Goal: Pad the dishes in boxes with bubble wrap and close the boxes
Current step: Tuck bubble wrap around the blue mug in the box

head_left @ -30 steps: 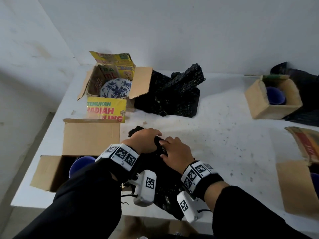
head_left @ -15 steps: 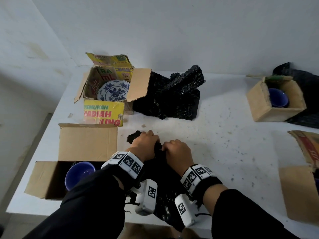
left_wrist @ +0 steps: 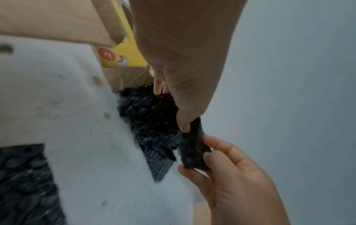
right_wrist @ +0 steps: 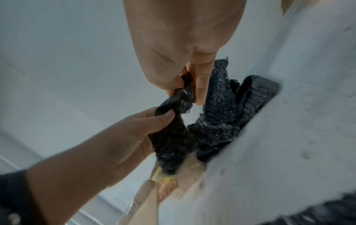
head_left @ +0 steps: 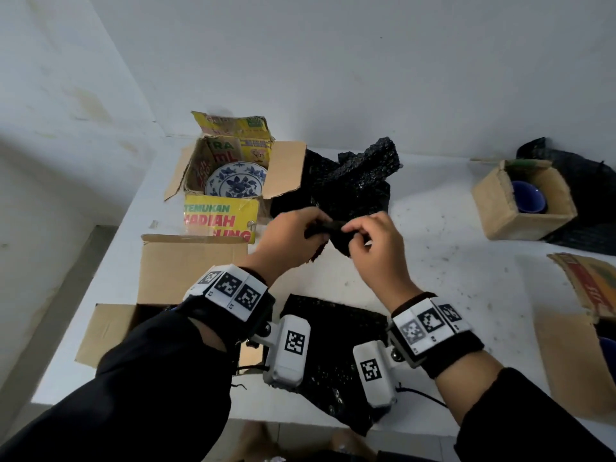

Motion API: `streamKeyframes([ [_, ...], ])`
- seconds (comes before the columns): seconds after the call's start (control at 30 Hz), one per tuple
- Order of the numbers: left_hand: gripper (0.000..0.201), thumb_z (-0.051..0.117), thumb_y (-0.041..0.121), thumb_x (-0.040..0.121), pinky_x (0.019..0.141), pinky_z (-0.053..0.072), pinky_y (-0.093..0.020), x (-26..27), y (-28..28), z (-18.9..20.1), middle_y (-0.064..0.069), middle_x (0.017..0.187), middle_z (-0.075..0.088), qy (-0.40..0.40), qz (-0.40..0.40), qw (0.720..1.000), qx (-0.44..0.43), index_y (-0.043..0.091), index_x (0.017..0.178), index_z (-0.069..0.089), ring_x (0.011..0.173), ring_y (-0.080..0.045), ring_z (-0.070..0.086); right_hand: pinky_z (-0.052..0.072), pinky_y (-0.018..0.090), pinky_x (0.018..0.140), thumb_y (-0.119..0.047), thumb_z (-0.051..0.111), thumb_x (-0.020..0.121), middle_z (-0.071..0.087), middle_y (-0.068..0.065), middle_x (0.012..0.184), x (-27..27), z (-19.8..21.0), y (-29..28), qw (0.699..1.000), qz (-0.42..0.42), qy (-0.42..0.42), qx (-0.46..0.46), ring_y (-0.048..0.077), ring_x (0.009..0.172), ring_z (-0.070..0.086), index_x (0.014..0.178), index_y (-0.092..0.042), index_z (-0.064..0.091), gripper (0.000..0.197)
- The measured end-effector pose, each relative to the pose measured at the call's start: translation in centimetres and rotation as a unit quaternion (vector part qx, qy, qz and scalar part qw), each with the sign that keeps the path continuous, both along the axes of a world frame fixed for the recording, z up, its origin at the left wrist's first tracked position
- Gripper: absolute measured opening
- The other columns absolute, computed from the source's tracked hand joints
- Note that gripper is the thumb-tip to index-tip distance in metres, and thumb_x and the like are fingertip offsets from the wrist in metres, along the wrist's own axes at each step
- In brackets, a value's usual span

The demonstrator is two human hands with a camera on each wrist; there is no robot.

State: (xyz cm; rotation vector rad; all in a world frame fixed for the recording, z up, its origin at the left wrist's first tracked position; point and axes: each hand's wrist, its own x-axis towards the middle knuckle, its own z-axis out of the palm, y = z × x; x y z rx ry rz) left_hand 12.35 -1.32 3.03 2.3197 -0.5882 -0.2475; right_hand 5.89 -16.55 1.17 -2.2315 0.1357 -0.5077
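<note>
Head view: above the white table (head_left: 433, 268), the left hand (head_left: 286, 241) and right hand (head_left: 376, 248) each pinch one black bubble wrap piece (head_left: 336, 235), near the plate box (head_left: 230, 181).
Left wrist view: thumb and fingers (left_wrist: 185, 121) clamp the wrap's edge.
Right wrist view: same grip, wrap held between both hands.

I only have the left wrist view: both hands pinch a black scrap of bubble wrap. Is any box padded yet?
Observer: None visibly; the patterned plate lies bare in the open yellow printed box.
Operator: Other dishes?
Observer: A blue bowl sits uncovered in the small box, far right.
Operator: And the near-left box?
Observer: The plain box stands open; the left arm hides its inside.
</note>
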Motion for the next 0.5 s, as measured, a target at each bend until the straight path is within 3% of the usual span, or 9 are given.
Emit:
streamKeyframes([
  [0.07, 0.023, 0.069, 0.014, 0.082, 0.063, 0.049, -0.030, 0.1, 1.4, 1.9, 0.007, 0.076, 0.063, -0.009, 0.014, 0.999, -0.045, 0.018, 0.102, 0.059, 0.063, -0.010, 0.058, 0.038, 0.006, 0.061, 0.007, 0.051, 0.080, 0.051, 0.003, 0.092, 0.3, 1.4, 0.3, 1.000, -0.010, -0.020, 0.013, 0.003, 0.066, 0.048, 0.085, -0.012, 0.069, 0.027],
  [0.17, 0.022, 0.071, 0.007, 0.079, 0.060, 0.053, -0.038, -0.1, 4.3, 4.1, 0.002, 0.073, 0.066, -0.004, 0.031, 0.997, -0.070, 0.018, 0.088, 0.054, 0.063, -0.015, 0.063, 0.038, 0.009, 0.057, 0.005, 0.050, 0.084, 0.049, 0.002, 0.095, 0.5, 3.0, 1.9, 0.999, 0.022, -0.021, 0.038, 0.006, 0.062, 0.048, 0.088, -0.012, 0.069, 0.026],
  [0.27, 0.015, 0.071, 0.009, 0.081, 0.055, 0.057, -0.039, -0.6, 7.3, 5.4, -0.003, 0.069, 0.067, 0.039, 0.038, 0.994, -0.089, 0.016, 0.080, 0.057, 0.058, -0.018, 0.069, 0.043, 0.016, 0.069, -0.015, 0.056, 0.087, 0.047, 0.000, 0.103, 0.6, 3.8, 4.6, 0.995, 0.096, 0.010, 0.034, 0.005, 0.079, 0.051, 0.103, -0.014, 0.063, 0.017],
  [0.37, 0.019, 0.073, 0.005, 0.077, 0.052, 0.055, -0.036, -1.3, 10.7, 5.6, -0.003, 0.066, 0.066, 0.062, 0.048, 0.994, -0.082, 0.018, 0.073, 0.061, 0.052, -0.016, 0.065, 0.046, 0.028, 0.074, -0.035, 0.063, 0.084, 0.051, -0.001, 0.107, 0.5, 3.9, 8.4, 0.982, 0.184, 0.032, -0.029, 0.011, 0.096, 0.054, 0.117, -0.021, 0.053, 0.038],
  [0.43, 0.023, 0.075, 0.003, 0.074, 0.053, 0.053, -0.030, -1.9, 12.8, 5.2, 0.003, 0.065, 0.065, 0.068, 0.072, 0.993, -0.062, 0.021, 0.069, 0.062, 0.051, -0.008, 0.061, 0.051, 0.037, 0.072, -0.027, 0.065, 0.082, 0.057, -0.001, 0.106, 0.3, 3.6, 10.9, 0.968, 0.243, 0.042, -0.054, 0.019, 0.096, 0.059, 0.117, -0.024, 0.052, 0.037],
  [0.5, 0.026, 0.078, 0.006, 0.071, 0.054, 0.051, -0.027, -2.5, 15.0, 4.5, 0.010, 0.063, 0.063, 0.070, 0.095, 0.992, -0.039, 0.025, 0.067, 0.061, 0.052, -0.003, 0.057, 0.051, 0.039, 0.068, -0.016, 0.063, 0.079, 0.064, -0.001, 0.099, 0.2, 3.1, 13.4, 0.960, 0.270, 0.044, -0.056, 0.023, 0.090, 0.062, 0.108, -0.023, 0.056, 0.030],
])
